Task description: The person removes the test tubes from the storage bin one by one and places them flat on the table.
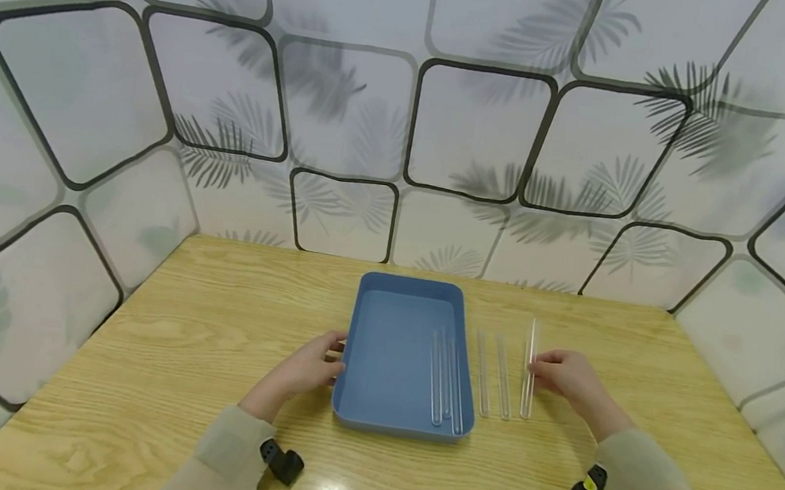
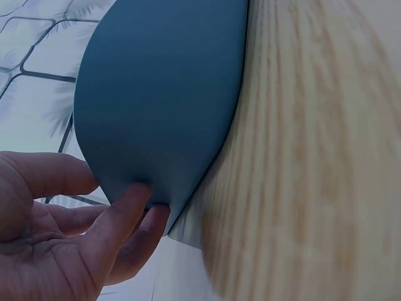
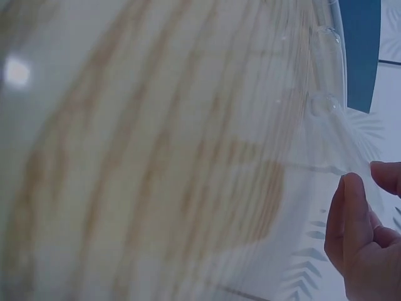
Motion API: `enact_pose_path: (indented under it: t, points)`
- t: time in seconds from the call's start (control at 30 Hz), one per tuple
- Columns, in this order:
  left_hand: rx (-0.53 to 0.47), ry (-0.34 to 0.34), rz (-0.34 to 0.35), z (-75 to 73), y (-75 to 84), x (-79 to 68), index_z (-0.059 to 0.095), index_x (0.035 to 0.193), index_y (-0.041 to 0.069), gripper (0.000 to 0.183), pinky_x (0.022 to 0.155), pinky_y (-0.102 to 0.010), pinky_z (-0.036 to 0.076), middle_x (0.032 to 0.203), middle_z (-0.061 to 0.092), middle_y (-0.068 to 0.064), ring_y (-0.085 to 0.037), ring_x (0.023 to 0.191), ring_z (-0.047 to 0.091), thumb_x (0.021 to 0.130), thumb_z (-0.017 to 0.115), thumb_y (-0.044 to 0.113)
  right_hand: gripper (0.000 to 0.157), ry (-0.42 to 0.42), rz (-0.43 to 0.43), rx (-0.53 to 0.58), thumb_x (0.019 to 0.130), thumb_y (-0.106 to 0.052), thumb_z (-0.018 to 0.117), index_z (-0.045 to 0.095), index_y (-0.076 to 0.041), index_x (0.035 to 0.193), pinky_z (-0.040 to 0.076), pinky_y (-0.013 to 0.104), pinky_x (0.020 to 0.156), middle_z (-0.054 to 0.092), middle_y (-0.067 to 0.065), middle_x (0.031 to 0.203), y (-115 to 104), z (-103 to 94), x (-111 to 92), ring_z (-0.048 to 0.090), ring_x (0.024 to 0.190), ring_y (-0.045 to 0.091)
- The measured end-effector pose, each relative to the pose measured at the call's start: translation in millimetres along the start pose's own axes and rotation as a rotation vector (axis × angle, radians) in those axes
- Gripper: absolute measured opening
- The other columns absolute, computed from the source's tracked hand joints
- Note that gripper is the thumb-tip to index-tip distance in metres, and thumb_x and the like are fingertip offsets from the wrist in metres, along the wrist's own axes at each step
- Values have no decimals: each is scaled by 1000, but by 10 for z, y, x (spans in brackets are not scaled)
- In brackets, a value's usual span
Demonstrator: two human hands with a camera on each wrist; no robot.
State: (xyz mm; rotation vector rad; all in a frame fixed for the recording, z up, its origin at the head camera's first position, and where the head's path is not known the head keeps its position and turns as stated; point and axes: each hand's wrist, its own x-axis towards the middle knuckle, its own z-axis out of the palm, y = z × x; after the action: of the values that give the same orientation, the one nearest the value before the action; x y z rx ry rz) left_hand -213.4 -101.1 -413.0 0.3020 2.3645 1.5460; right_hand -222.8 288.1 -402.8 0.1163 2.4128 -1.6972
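My right hand [image 1: 568,378] pinches a clear glass-like test tube [image 1: 527,387] between thumb and fingertips, right of the tray. In the right wrist view the fingers [image 3: 354,207] are at the side of that tube [image 3: 341,135]. The blue rectangular tray [image 1: 388,356] lies in the middle of the table, with several clear tubes [image 1: 437,385] inside along its right side. My left hand [image 1: 308,365] rests against the tray's left side with fingers loosely bent. In the left wrist view its fingertips [image 2: 141,191] touch the tray's outer wall [image 2: 163,94].
Two more clear tubes, a nearer one [image 1: 482,378] and another [image 1: 503,380], lie on the wooden table [image 1: 229,292] between the tray and my right hand. A patterned cloth wall [image 1: 349,113] encloses the table's back and sides.
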Motion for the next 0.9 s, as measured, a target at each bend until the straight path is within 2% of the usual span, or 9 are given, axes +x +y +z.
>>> enact_pose_path:
  t: [0.23,0.47,0.63,0.9]
  points:
    - [9,-3,-2,0,-9,-4,34,132,-2,46,75,-41,49,123,42,-24,-37,108,46,87,45,-3,30,59,44,-180,82,-4,57,51,19,100,51,25,62,58,7,78,-8,45,25,56,64,8]
    - [10,-8,-3,-3,-7,-8,34,132,-3,46,75,-41,49,123,42,-23,-36,108,46,88,45,-2,28,72,32,-330,79,-5,60,56,18,94,50,27,59,59,14,79,-12,69,40,55,64,13]
    - [8,-10,-1,-3,-7,-7,34,132,-3,46,75,-41,49,123,43,-23,-36,107,47,87,45,-2,27,59,-4,-365,76,-12,64,61,11,88,48,27,56,60,13,77,95,41,118,55,62,15]
    - [3,1,-4,1,6,-3,33,132,-3,47,75,-41,49,123,42,-24,-37,109,46,87,45,-3,22,104,28,-447,76,-6,59,61,13,87,46,27,53,58,7,69,3,130,72,53,58,13]
